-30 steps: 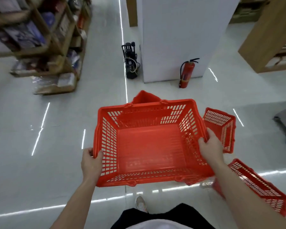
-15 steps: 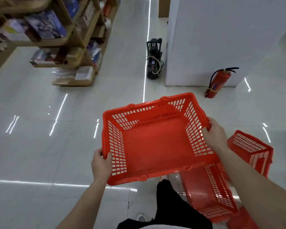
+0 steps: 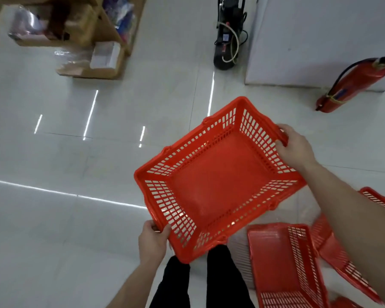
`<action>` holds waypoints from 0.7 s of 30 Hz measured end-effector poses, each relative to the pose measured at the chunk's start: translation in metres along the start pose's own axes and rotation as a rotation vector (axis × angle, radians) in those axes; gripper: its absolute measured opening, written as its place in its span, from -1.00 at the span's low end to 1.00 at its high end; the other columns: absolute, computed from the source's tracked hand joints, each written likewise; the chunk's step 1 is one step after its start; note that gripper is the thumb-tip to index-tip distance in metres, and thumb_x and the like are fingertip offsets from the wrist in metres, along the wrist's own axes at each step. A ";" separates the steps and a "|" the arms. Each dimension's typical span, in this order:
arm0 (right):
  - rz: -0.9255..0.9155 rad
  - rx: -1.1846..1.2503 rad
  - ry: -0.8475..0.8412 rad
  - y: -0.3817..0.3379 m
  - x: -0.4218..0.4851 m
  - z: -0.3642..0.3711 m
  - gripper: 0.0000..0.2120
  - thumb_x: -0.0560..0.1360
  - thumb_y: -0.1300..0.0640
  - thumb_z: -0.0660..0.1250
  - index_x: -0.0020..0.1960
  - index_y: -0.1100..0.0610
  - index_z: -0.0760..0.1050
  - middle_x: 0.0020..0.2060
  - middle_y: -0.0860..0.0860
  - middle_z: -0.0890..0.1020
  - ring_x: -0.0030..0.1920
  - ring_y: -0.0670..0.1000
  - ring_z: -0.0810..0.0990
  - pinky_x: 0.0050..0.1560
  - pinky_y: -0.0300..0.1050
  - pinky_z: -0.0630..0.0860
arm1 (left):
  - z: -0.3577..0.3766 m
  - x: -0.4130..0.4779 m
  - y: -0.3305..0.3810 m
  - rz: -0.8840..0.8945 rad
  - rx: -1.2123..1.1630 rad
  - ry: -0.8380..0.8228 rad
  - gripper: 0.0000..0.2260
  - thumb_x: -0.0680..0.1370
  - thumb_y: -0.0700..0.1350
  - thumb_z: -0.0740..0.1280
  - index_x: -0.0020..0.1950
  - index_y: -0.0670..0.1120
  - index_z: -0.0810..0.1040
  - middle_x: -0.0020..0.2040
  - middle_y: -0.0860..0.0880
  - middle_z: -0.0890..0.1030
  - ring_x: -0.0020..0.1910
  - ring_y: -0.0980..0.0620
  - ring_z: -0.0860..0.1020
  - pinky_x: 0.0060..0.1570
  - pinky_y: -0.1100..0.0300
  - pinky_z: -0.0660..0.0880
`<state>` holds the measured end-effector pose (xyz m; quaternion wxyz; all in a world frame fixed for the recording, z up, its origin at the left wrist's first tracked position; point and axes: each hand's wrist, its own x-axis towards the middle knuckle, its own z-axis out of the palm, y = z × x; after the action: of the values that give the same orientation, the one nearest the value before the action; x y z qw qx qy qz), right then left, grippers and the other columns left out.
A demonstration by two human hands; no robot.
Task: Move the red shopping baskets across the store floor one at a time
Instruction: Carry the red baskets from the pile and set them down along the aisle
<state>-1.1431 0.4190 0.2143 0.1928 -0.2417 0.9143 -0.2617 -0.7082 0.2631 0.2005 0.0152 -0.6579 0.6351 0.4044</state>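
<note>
Red basket [image 3: 216,181] | lifted, left hand [image 3: 152,243] and right hand [image 3: 295,147] gripping opposite rims | now swung leftward, away from fire extinguisher [image 3: 356,85] | spare baskets [image 3: 282,263] left behind: carry under way.

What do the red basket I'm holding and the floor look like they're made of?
Held basket: looks like moulded plastic, slightly glossy red, given its slotted lattice walls and smooth solid bottom. Floor: probably polished tile, pale and glossy; it mirrors strip lights and shows thin joint lines.

The fire extinguisher [image 3: 355,86] and floor baskets [image 3: 282,261] are cut off at the edges.
</note>
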 end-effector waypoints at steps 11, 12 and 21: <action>0.128 -0.051 -0.249 0.050 0.053 0.081 -0.43 0.54 0.13 0.33 0.52 0.08 0.29 0.29 0.18 0.57 0.25 0.25 0.54 0.24 0.11 0.48 | 0.067 0.043 -0.026 -0.145 0.074 -0.305 -0.56 0.46 0.03 0.51 0.25 -0.10 0.50 -0.01 0.00 0.66 -0.07 -0.02 0.65 0.01 -0.05 0.57; 0.152 -0.106 -0.285 0.051 0.051 0.086 -0.40 0.53 0.06 0.36 0.52 0.11 0.29 0.30 0.21 0.54 0.26 0.27 0.51 0.25 0.14 0.47 | 0.068 0.047 -0.022 -0.153 0.090 -0.316 -0.43 0.45 0.08 0.50 0.35 -0.13 0.44 0.09 0.00 0.64 0.01 -0.02 0.63 0.07 0.01 0.53; 0.271 -0.205 -0.333 0.004 -0.016 0.044 -0.35 0.46 -0.11 0.40 0.48 0.08 0.37 0.30 0.17 0.50 0.30 0.24 0.45 0.25 0.16 0.47 | 0.028 0.046 0.089 0.211 0.338 -0.332 -0.48 0.42 0.14 0.45 0.31 -0.01 0.47 0.06 0.16 0.57 0.15 -0.02 0.58 -0.13 0.18 0.43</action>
<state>-1.1101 0.4136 0.1812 0.3488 -0.1748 0.9158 -0.0956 -0.8043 0.2232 0.2005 0.1868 -0.5008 0.7474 0.3946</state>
